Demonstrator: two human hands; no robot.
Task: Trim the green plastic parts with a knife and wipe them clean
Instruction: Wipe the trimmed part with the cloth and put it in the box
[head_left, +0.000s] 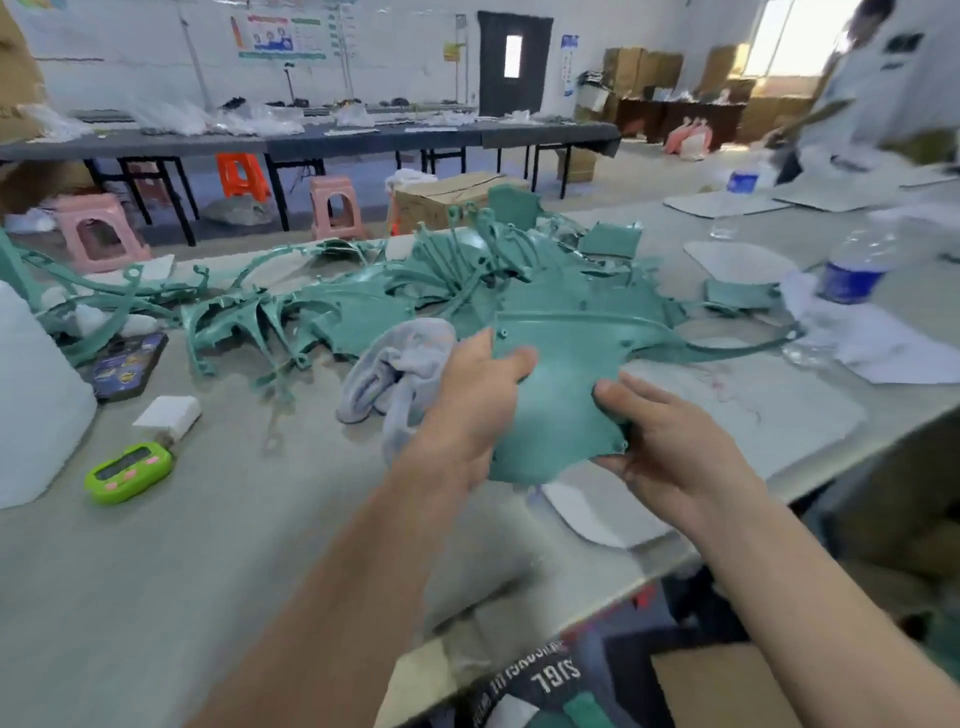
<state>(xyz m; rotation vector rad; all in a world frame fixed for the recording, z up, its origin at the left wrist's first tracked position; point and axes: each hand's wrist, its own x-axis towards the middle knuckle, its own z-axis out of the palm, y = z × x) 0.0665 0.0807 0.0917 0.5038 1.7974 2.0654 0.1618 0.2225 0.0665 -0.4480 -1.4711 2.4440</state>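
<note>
A large green plastic panel (558, 410) is held up over the table between both hands. My left hand (467, 410) grips its left edge, thumb on top, with a grey cloth (400, 369) bunched behind the fingers. My right hand (670, 441) holds the panel's right lower edge, fingers curled under it and thumb on the face. A heap of more green plastic parts (467, 275) lies behind on the table. No knife shows in view.
A green timer (130, 472), a white block (169, 415) and a dark packet (127, 364) lie at left beside a white container (31, 405). Water bottles (857, 270) and paper stand at right. A person (883, 88) stands far right. The table edge (675, 561) runs below my hands.
</note>
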